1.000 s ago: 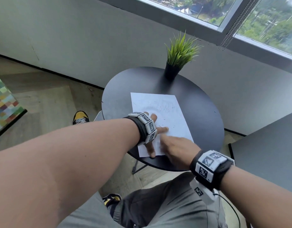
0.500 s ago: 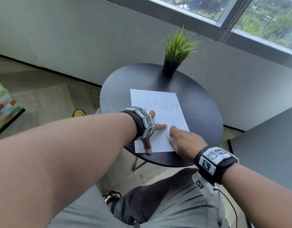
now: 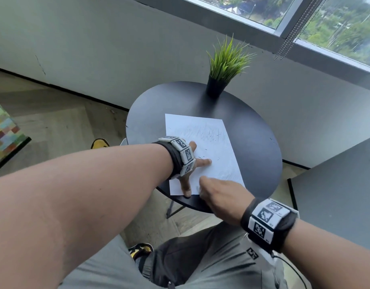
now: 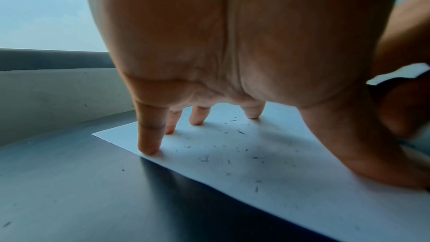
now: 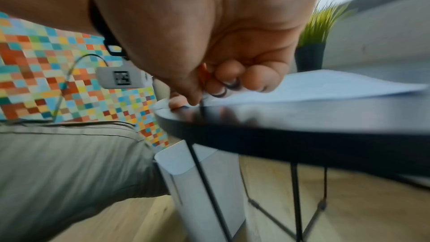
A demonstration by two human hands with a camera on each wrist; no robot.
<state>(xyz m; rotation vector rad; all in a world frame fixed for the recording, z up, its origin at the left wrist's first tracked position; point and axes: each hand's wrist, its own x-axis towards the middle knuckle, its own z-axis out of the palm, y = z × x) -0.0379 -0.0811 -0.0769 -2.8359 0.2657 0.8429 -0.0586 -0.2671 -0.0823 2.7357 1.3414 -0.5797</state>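
A white sheet of paper (image 3: 211, 138) with faint pencil scribbles and dark crumbs lies on a round black table (image 3: 159, 105). My left hand (image 3: 192, 161) presses on the sheet's near left part with straight, spread fingers (image 4: 149, 143), the thumb near the sheet's front edge. My right hand (image 3: 219, 197) is at the sheet's near edge, right of the left thumb. Its curled fingers pinch a small white object with dark markings (image 5: 223, 89), perhaps an eraser, down on the paper (image 5: 325, 84); it is blurred.
A potted grass plant (image 3: 226, 59) stands at the table's far edge under the window. A grey tabletop (image 3: 336, 184) is at the right. A colourful checked panel (image 3: 4, 130) is at the left. A white rounded unit (image 5: 197, 172) stands under the table by my knees.
My right hand slid out along the sheet's lower part, then back toward the near edge and the left thumb. The left hand stayed pressed on the paper.
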